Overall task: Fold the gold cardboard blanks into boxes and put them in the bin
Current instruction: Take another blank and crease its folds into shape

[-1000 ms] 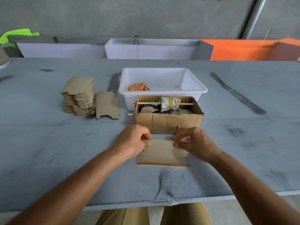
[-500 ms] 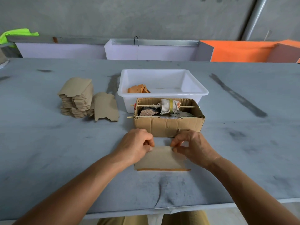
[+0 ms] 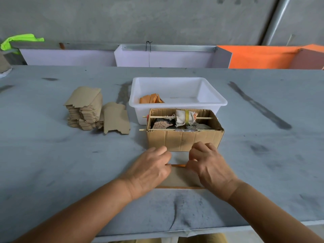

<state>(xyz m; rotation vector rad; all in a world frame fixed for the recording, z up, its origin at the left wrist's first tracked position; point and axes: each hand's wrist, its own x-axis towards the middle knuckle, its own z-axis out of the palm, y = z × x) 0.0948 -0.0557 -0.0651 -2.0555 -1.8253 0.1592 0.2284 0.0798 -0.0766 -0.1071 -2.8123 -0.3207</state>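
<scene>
Near desk (image 3: 52, 172) edge: flat cardboard blank (image 3: 180, 178) lying on the desk. Left hand (image 3: 149, 170) and right hand (image 3: 209, 166) both over it, fingers curled, pinching its far edge. Just beyond: open brown carton (image 3: 184, 140) of scraps. Behind that, white bin (image 3: 177, 100) holding gold folded pieces (image 3: 151, 99). Left of the bin: stack of blanks (image 3: 85, 108).
</scene>
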